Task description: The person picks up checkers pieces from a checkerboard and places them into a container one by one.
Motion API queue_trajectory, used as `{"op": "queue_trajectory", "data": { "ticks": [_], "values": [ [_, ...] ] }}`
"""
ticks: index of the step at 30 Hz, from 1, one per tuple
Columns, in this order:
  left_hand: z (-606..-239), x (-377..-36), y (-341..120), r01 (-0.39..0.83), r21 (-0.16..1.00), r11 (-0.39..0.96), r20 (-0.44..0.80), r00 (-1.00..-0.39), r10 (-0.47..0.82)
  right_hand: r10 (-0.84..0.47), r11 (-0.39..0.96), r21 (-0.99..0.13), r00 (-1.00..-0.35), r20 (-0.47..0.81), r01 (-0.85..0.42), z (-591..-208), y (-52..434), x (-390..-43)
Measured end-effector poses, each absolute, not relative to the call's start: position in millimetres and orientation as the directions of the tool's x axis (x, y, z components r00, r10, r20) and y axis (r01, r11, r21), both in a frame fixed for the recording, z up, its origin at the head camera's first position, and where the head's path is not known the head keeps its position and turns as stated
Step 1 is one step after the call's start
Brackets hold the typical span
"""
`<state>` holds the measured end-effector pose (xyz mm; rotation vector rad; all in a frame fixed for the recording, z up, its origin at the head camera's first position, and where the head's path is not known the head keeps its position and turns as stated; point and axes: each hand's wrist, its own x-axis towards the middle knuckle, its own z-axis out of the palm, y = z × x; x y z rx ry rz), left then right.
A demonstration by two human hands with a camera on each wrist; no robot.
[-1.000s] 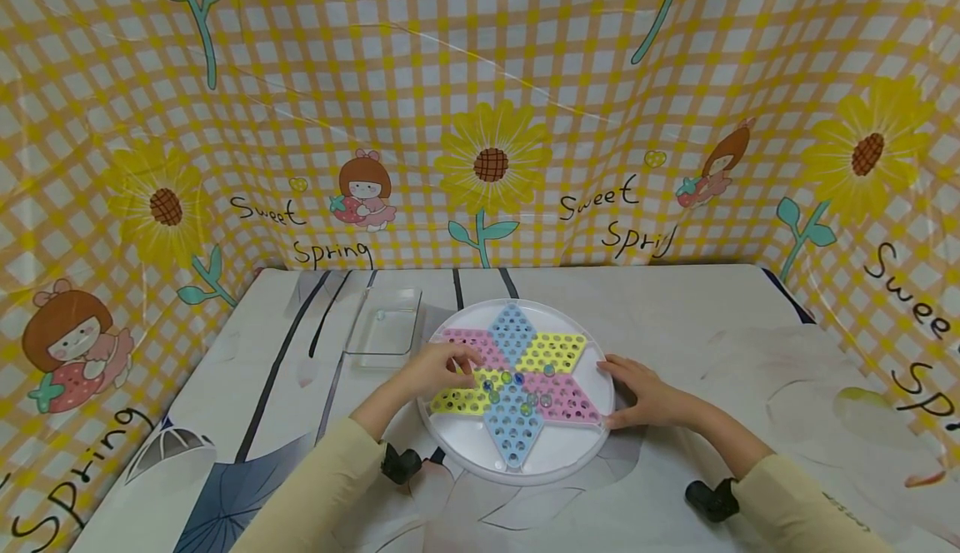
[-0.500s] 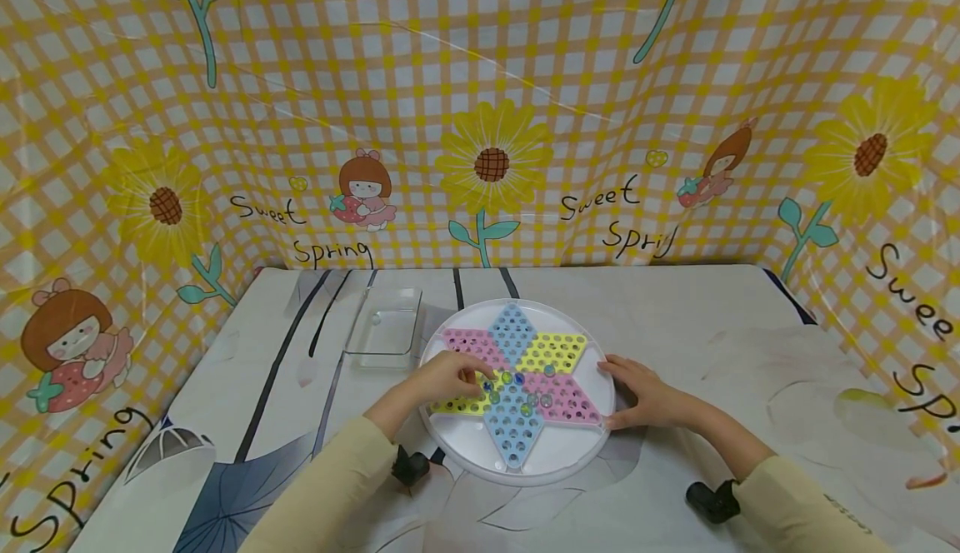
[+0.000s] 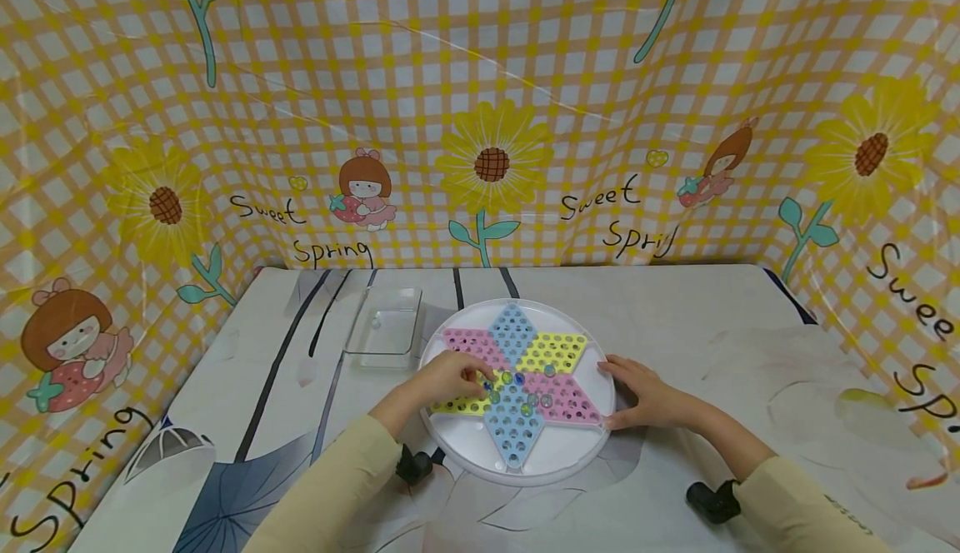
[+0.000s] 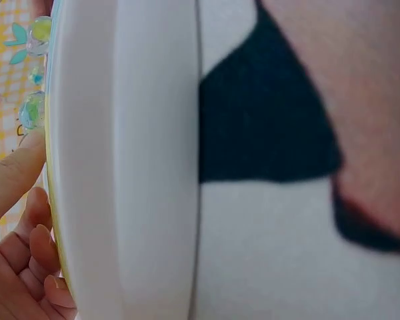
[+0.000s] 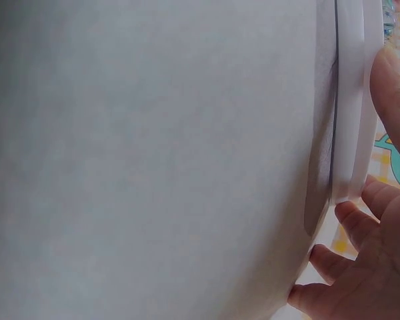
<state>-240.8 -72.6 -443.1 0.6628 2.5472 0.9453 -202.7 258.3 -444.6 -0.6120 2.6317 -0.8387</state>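
Note:
A round white Chinese checkers board (image 3: 585, 436) with a pink, yellow and blue star lies on the table. Several glass marbles (image 3: 527, 409) sit around the star's middle. My left hand (image 3: 446, 376) is over its left side, fingers curled and thumb near index fingertip, beside a blue marble (image 3: 487, 386). In the left wrist view one digit's tip is right at a green-blue marble (image 4: 32, 110); I cannot tell whether the fingertips pinch one. My right hand (image 3: 648, 395) rests against the board's right rim, thumb and fingers spread along it; the right wrist view shows fingertips (image 5: 350, 213) at the edge.
A clear rectangular tray (image 3: 405, 341) with a marble (image 3: 377, 321) in it stands left of the board. A checked, sunflower-printed cloth (image 3: 491, 62) hangs behind the table. Black devices sit near both wrists, the right one (image 3: 712, 500) close to the table.
My left hand has moved a little to the right and down over the board, to the marbles near the middle. The marble in the tray has shifted slightly. My right hand stays put.

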Motion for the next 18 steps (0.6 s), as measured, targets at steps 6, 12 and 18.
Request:
{"op": "queue_trajectory", "data": {
  "ticks": [6,12,18],
  "values": [
    [-443.6,-240.8,-73.0,0.293,0.686,0.666,-0.157,-0.835,0.528,-0.481,0.735,-0.611,-0.861,-0.167,-0.293,-443.4,258.2,-202.4],
    [-442.6,-240.1,-74.8,0.297,0.692,0.658,-0.146,-0.836,0.53,-0.49,0.728,-0.616,-0.857,-0.159,-0.302,-443.0,258.3,-202.2],
    [-438.0,-239.7,-76.7,0.272,0.728,0.63,-0.143,-0.838,0.527,-0.493,0.722,-0.621,-0.857,-0.153,-0.305,-443.1,259.4,-202.6]
  ]
}}
